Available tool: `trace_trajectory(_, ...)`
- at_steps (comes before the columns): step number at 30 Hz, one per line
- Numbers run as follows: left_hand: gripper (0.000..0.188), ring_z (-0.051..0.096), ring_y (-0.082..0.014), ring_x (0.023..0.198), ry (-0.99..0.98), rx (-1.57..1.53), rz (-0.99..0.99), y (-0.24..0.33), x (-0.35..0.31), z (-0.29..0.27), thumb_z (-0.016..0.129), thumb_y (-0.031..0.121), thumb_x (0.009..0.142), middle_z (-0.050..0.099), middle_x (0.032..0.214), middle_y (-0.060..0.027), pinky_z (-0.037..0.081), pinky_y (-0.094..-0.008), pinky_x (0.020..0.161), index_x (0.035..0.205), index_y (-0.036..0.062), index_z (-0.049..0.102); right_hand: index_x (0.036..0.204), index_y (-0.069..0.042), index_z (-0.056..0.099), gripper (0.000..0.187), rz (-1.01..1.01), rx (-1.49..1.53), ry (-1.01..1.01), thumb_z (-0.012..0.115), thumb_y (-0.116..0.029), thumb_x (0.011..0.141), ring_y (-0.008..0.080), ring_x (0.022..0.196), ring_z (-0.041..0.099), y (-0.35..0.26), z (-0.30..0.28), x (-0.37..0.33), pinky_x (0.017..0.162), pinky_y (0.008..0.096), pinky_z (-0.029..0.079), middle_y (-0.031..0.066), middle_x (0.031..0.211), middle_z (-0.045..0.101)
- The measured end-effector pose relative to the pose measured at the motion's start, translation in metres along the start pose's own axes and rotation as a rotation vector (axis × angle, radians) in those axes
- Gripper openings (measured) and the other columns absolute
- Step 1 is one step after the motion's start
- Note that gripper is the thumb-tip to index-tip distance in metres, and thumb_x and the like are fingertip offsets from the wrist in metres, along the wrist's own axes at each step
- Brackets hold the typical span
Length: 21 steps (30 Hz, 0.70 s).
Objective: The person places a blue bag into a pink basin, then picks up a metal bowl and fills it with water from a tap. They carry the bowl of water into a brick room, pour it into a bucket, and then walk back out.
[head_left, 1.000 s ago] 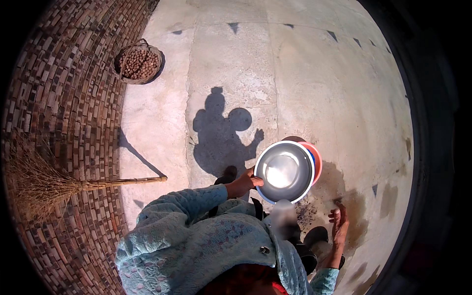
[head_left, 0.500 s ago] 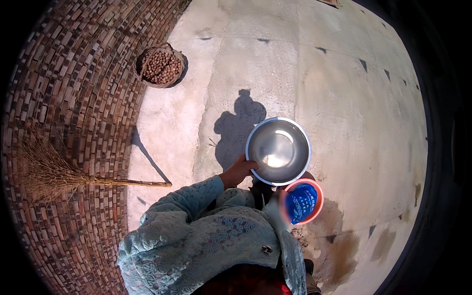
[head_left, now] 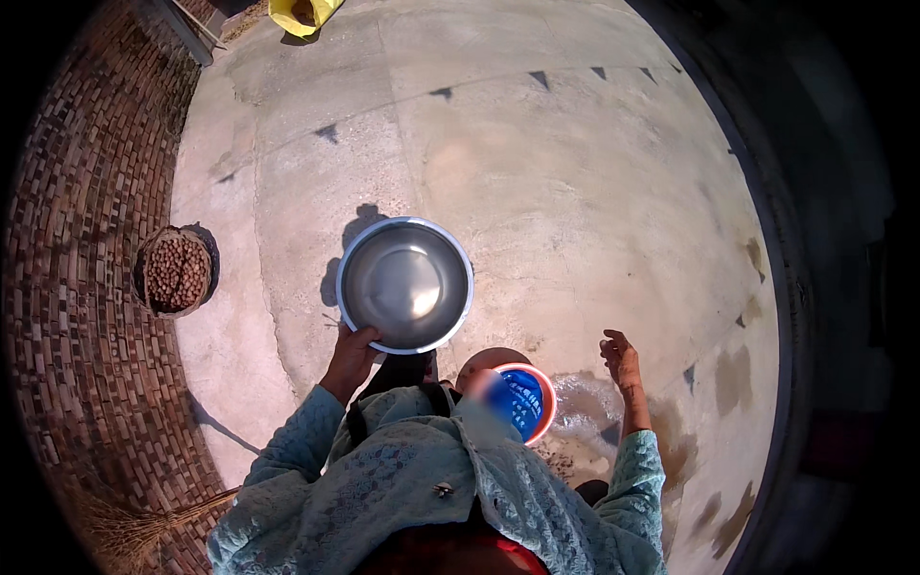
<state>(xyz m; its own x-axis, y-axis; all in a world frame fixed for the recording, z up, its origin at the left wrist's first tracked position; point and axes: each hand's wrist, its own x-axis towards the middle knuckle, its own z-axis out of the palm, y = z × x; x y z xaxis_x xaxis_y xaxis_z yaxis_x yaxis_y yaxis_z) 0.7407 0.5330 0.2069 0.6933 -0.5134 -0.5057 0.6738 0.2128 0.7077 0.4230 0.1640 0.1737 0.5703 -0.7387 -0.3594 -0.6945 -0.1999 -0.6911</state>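
Note:
My left hand (head_left: 352, 359) grips the near-left rim of a shiny, wide metal basin (head_left: 404, 286). The basin is held in front of my body, its bare inside facing up. Out to the right, my right hand (head_left: 621, 362) is raised with its fingers apart and slightly bent, and nothing is in it. Between the two hands, close to my body, stands an orange-pink bucket (head_left: 549, 398). A blue plastic bag (head_left: 523, 401) with white print lies in or over its mouth. My jacket and a blurred patch cover the bucket's left side.
A woven basket (head_left: 144, 292) of round brown things stands by the brick paving (head_left: 86, 249) at left. A twig broom (head_left: 144, 527) lies at lower left. A yellow bag or container (head_left: 299, 19) stands far off. Wet concrete (head_left: 580, 398) spreads right of the bucket.
The view has swung, so basket, broom and basin sit further left in it. My right hand has come into sight at the right. The left hand keeps its grip on the basin.

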Motion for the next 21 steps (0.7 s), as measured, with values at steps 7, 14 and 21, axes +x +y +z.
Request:
trace_trajectory(7,0.032,0.054,-0.0134,0.077,-0.155,0.057,-0.149,-0.006,0.092,0.091,0.053,-0.002,0.070,0.055,0.086,-0.0040,0.046,-0.0298,0.069,0.102,0.0027,0.050,0.108,-0.009,0.052,0.028,0.185,0.039,0.062,0.053,-0.021,0.082,0.0108,0.068,0.056,0.028,-0.021,-0.005,0.056,0.0243,0.045,0.0038,0.077,0.058)
trace_trajectory(14,0.039,0.053,-0.0195,0.093,-0.329,0.193,-0.273,-0.009,0.164,0.224,0.051,0.001,0.070,0.053,0.102,-0.0088,0.043,-0.0340,0.081,0.108,-0.0016,0.047,0.102,-0.006,0.056,0.031,0.961,0.324,0.156,0.059,-0.024,0.077,0.0174,0.059,0.060,0.124,0.010,-0.137,0.051,0.0305,0.048,0.0104,0.072,0.062)
trace_trajectory(21,0.039,0.053,-0.0206,0.093,-0.413,0.293,-0.312,-0.063,0.217,0.365,0.049,-0.001,0.072,0.052,0.104,-0.0103,0.043,-0.0340,0.084,0.110,-0.0039,0.045,0.108,-0.006,0.051,0.033,1.032,0.709,0.212,0.056,-0.023,0.080,0.0167,0.060,0.059,0.208,0.000,-0.089,0.049,0.0285,0.047,0.0080,0.075,0.059)
